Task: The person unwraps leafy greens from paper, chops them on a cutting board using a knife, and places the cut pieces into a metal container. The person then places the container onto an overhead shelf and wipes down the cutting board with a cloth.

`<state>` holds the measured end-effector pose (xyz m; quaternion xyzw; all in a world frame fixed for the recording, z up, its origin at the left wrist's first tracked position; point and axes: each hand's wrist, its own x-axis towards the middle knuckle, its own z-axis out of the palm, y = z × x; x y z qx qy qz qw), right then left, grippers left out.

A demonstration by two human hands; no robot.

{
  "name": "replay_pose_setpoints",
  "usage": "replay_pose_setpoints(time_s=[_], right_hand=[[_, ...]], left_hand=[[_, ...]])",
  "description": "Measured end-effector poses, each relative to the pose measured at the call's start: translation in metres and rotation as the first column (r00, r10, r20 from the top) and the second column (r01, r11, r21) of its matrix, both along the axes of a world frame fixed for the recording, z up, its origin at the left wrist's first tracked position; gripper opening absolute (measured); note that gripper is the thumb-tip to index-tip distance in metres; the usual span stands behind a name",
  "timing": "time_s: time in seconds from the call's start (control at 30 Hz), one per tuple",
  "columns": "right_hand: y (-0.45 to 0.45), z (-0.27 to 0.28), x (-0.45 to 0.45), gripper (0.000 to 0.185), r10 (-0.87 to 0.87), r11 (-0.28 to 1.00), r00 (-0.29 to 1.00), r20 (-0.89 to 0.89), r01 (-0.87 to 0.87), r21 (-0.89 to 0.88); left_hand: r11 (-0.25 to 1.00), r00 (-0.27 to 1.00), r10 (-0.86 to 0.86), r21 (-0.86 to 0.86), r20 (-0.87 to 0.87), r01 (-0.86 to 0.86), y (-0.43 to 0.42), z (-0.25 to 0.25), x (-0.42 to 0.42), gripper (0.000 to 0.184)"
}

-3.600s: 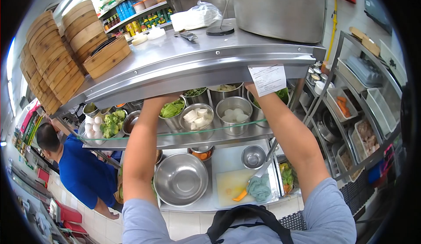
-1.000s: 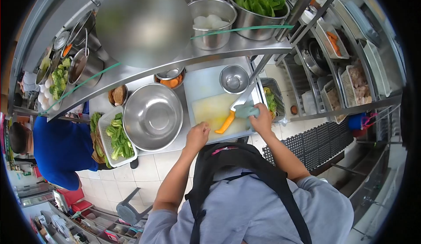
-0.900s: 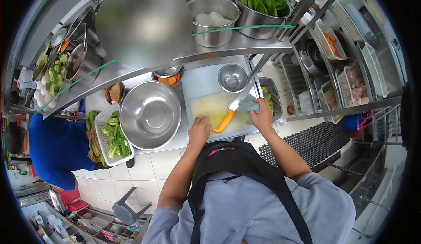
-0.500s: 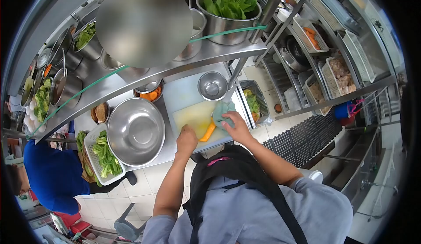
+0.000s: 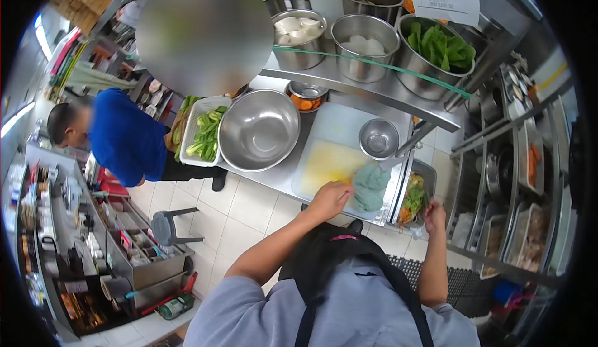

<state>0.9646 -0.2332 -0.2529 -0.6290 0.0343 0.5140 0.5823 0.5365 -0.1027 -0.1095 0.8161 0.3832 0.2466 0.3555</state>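
My left hand (image 5: 331, 200) is closed at the front edge of the white cutting board (image 5: 349, 118), beside the green cloth (image 5: 370, 187). A bit of orange shows by its fingertips; what it grips, if anything, is hidden. Over the right rim of the scrap bin (image 5: 428, 174), my right hand (image 5: 435, 215) has its fingers curled together, with its contents too small to make out. A yellow-stained area (image 5: 327, 165) covers the board's lower part. The small steel bowl (image 5: 379, 139) rests at the board's upper right, and the large steel bowl (image 5: 259, 130) stands to its left.
A white basket of greens (image 5: 204, 130) stands left of the large bowl. Steel pots (image 5: 364, 60) line the shelf above. A co-worker in blue (image 5: 128, 136) is at the left, near a grey stool (image 5: 171, 225). Shelving with baskets (image 5: 517, 235) stands at the right.
My right hand has left the cloth and moved right to the bin. My left hand has moved right, close to the cloth. The knife's orange handle is mostly hidden now. The view has turned left.
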Motion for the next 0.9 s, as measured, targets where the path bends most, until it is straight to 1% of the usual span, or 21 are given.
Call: replay_pose_setpoints(time_s=[0.03,0.07,0.13,0.17,0.23,0.3,0.33,0.43,0.5,0.53,0.57,0.6,0.63,0.67,0.7,0.73,0.77,0.8,0.83,0.87,0.9], right_hand=[[-0.005,-0.012,0.014,0.015,-0.037,0.991,0.997,-0.061,0.029,-0.128],[-0.010,-0.021,0.024,0.015,-0.014,0.992,0.998,-0.066,0.006,-0.122],[-0.019,-0.035,0.032,0.021,0.084,0.994,0.994,0.064,-0.079,-0.081],[-0.021,-0.040,0.036,0.021,0.100,0.992,0.993,0.058,-0.096,-0.076],[-0.019,-0.037,0.039,0.020,0.215,0.974,0.942,0.257,-0.188,-0.128],[-0.013,-0.031,0.038,0.022,0.215,0.972,0.941,0.262,-0.181,-0.147],[-0.010,-0.026,0.036,0.025,0.200,0.972,0.942,0.270,-0.157,-0.172],[-0.001,-0.014,0.032,0.027,0.245,0.966,0.913,0.328,-0.201,-0.162],[0.003,-0.013,0.034,0.028,0.259,0.964,0.892,0.369,-0.217,-0.151],[0.008,-0.024,0.040,0.033,0.279,0.958,0.833,0.479,-0.208,-0.196],[0.011,-0.032,0.047,0.039,0.296,0.953,0.760,0.578,-0.191,-0.237],[0.012,-0.032,0.049,0.039,0.284,0.956,0.760,0.584,-0.177,-0.234],[0.010,-0.033,0.049,0.040,0.416,0.909,0.453,0.788,-0.180,-0.376],[0.005,-0.032,0.048,0.041,0.523,0.851,0.084,0.848,-0.118,-0.512],[-0.001,-0.035,0.047,0.041,0.519,0.854,0.087,0.850,-0.094,-0.512],[-0.005,-0.041,0.043,0.040,0.614,0.789,-0.055,0.788,0.019,-0.614],[-0.005,-0.047,0.037,0.039,0.699,0.715,-0.183,0.691,0.140,-0.685],[-0.002,-0.039,0.024,0.039,0.689,0.724,-0.191,0.699,0.140,-0.675],[-0.002,-0.023,0.006,0.036,0.622,0.783,-0.137,0.771,0.095,-0.614],[0.002,-0.007,-0.012,0.032,0.551,0.834,-0.079,0.831,0.053,-0.549],[0.008,0.007,-0.029,0.032,0.549,0.836,-0.086,0.831,0.047,-0.547]], left_hand=[[0.998,0.999,0.053,-0.045,-0.010,-0.053,-0.006,-0.005,-0.011,0.017],[0.990,0.994,0.105,-0.091,-0.021,-0.106,-0.013,-0.009,-0.018,0.017],[0.980,0.989,0.140,-0.136,-0.053,-0.146,-0.029,-0.009,-0.031,0.018],[0.969,0.986,0.150,-0.184,-0.076,-0.162,-0.036,-0.009,-0.035,0.019],[0.960,0.983,0.162,-0.219,-0.085,-0.177,-0.049,-0.014,-0.041,0.020],[0.943,0.984,0.158,-0.284,-0.086,-0.176,-0.057,-0.016,-0.047,0.021],[0.942,0.982,0.169,-0.280,-0.082,-0.185,-0.057,-0.015,-0.051,0.021],[0.950,0.990,0.117,-0.281,-0.074,-0.133,-0.055,-0.009,-0.064,0.020],[0.959,0.981,0.157,-0.219,-0.113,-0.179,-0.045,-0.003,-0.080,0.020],[0.961,0.983,0.152,-0.218,-0.105,-0.172,-0.040,-0.003,-0.090,0.020],[0.946,0.969,0.233,-0.214,-0.078,-0.245,-0.032,-0.003,-0.101,0.019],[0.926,0.950,0.308,-0.211,-0.051,-0.312,-0.025,-0.003,-0.113,0.018],[0.919,0.932,0.361,-0.162,-0.026,-0.360,-0.016,-0.006,-0.128,0.018],[0.927,0.940,0.340,-0.163,-0.019,-0.339,-0.007,-0.008,-0.144,0.018],[0.889,0.907,0.421,-0.194,-0.015,-0.415,0.002,-0.009,-0.161,0.018],[0.841,0.865,0.502,-0.225,-0.012,-0.492,0.014,-0.009,-0.178,0.019],[0.847,0.868,0.496,-0.221,-0.001,-0.484,0.026,-0.009,-0.197,0.019],[0.815,0.829,0.558,-0.202,0.025,-0.543,0.039,-0.009,-0.218,0.018],[0.776,0.783,0.620,-0.186,0.049,-0.603,0.050,-0.008,-0.242,0.018],[0.732,0.731,0.681,-0.073,0.049,-0.677,0.064,-0.005,-0.269,0.017],[0.674,0.674,0.736,0.036,0.055,-0.738,0.080,-0.001,-0.297,0.017]])
